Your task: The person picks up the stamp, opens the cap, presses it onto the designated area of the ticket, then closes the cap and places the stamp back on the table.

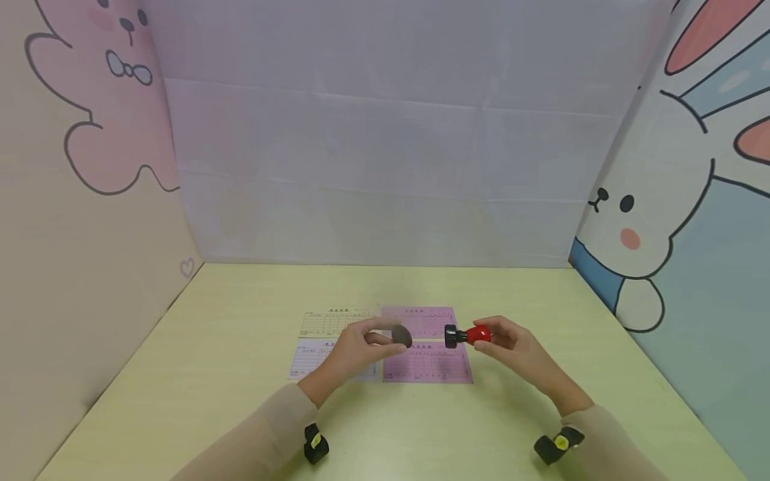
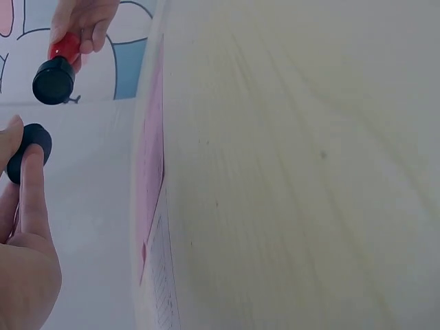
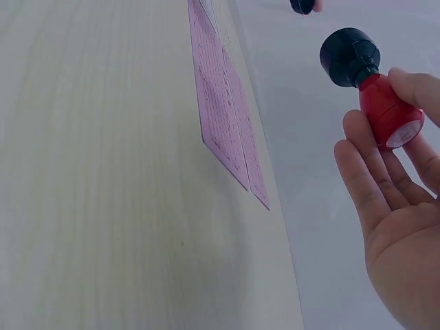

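My right hand (image 1: pixel 519 349) holds a stamp by its red handle (image 3: pixel 388 110), pinched between thumb and fingers. The stamp's black round head (image 1: pixel 450 336) points left and stands off the table. Opposite it, my left hand (image 1: pixel 355 347) pinches a dark round cap (image 1: pixel 402 336) by its edge, its flat face toward the stamp. A gap separates cap and stamp. Both hands hover over printed form sheets: a pink sheet (image 1: pixel 427 369) in front right, another pink sheet (image 1: pixel 415 319) behind it, a cream sheet (image 1: pixel 325 325) at back left and a pale lilac sheet (image 1: pixel 305 357) at front left.
The pale yellow table (image 1: pixel 252 294) runs back to a whitish cloth wall (image 1: pixel 385 167). Cartoon-printed side panels stand at left (image 1: pixel 102 220) and right (image 1: pixel 710 267). A dark strap with a small camera sits on each wrist.
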The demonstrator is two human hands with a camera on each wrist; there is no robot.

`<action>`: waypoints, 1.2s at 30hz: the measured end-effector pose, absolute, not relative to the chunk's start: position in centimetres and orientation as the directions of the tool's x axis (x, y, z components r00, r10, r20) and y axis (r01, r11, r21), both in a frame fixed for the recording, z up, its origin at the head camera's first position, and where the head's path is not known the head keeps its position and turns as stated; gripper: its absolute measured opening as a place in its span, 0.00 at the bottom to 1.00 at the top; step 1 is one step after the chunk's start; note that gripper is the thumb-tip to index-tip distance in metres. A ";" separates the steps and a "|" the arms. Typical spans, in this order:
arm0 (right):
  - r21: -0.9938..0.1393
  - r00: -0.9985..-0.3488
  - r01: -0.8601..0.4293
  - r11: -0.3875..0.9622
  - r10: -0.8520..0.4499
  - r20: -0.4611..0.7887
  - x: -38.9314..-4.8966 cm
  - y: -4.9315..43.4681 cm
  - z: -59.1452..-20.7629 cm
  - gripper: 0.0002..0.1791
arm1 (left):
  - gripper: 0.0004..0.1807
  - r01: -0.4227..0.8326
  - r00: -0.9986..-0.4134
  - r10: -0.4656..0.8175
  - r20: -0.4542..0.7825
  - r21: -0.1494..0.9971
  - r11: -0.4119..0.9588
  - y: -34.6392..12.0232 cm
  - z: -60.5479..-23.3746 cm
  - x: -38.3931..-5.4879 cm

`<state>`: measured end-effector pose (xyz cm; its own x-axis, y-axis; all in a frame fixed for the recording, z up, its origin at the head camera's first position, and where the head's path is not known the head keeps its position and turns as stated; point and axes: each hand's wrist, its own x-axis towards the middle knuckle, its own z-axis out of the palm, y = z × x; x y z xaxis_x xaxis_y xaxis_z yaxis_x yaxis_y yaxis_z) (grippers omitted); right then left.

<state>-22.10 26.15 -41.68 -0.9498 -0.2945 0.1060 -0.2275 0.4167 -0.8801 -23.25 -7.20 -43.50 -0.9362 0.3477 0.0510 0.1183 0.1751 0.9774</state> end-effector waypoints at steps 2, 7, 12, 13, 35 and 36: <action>-0.880 -0.953 -0.220 0.420 -0.285 0.103 -22.1 26.3 -41.7 0.25 | 0.30 0.122 -0.933 0.355 0.052 0.977 0.177 -6.9 -43.7 -23.4; -0.879 -0.961 -0.205 0.431 -0.260 0.096 -21.9 26.8 -41.9 0.26 | 0.29 0.130 -0.926 0.375 0.047 0.971 0.201 -6.2 -44.1 -23.4; -0.863 -0.966 -0.206 0.461 -0.235 0.105 -21.8 27.4 -41.9 0.27 | 0.30 0.157 -0.922 0.382 0.054 0.957 0.243 -5.2 -44.3 -23.4; -0.859 -0.968 -0.207 0.468 -0.227 0.110 -21.8 27.5 -41.8 0.27 | 0.30 0.167 -0.921 0.384 0.059 0.953 0.253 -4.9 -44.3 -23.4; -0.812 -0.984 -0.173 0.558 -0.124 0.124 -21.5 31.5 -42.0 0.29 | 0.23 0.197 -0.889 0.457 0.005 0.906 0.374 2.6 -45.0 -24.0; -0.809 -0.985 -0.172 0.562 -0.121 0.126 -21.5 31.5 -41.9 0.29 | 0.23 0.192 -0.891 0.454 0.002 0.907 0.374 2.7 -44.9 -24.0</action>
<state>-21.54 31.49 -41.95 -0.9847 -0.1212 0.1256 -0.1723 0.5616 -0.8093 -23.96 2.73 -44.94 -0.8909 0.4542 0.0016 0.1924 0.3742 0.9072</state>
